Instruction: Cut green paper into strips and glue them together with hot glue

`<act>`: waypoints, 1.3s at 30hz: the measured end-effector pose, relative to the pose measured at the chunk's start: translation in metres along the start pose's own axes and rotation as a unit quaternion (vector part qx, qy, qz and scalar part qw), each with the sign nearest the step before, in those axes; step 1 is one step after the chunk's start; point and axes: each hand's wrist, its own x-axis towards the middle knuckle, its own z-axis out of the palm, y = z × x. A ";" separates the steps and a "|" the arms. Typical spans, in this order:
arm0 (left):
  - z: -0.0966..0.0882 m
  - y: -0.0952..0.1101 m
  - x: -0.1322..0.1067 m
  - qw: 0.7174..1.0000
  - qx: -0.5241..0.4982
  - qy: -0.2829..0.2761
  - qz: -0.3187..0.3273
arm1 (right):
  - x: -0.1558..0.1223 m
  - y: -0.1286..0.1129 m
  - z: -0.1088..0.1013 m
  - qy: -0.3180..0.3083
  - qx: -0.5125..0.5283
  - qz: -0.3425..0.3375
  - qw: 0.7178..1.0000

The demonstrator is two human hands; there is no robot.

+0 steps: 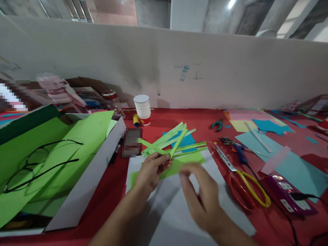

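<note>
From the head camera, we see our left hand pinching, thumb against fingers, the base of a V of green paper; whether it is one folded strip or two, we cannot tell. Taking that hand as the clock's centre, our right hand is at four o'clock, blurred, empty, its thumb and curled fingers parted. At one o'clock we have a loose pile of green strips, just beyond the V. A green sheet lies on white paper beneath our hands. We see a paper cup near twelve, pliers at two, a glue gun and scissors around three, and a box at nine.
</note>
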 end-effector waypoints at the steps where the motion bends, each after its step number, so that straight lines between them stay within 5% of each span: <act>1: 0.000 -0.001 0.001 1.000 -0.004 0.000 0.006 | 0.003 0.000 0.004 -0.009 -0.002 0.015 1.000; 6: -0.002 -0.005 0.005 0.999 -0.020 0.005 0.024 | 0.021 0.011 0.018 -0.103 0.074 0.110 0.986; 18: 0.002 -0.006 -0.001 0.998 0.047 -0.006 0.029 | 0.019 0.021 0.021 -0.014 0.245 0.211 0.946; 39: -0.002 -0.015 0.006 0.991 0.101 -0.043 0.075 | 0.019 0.029 0.025 -0.003 0.217 0.182 0.959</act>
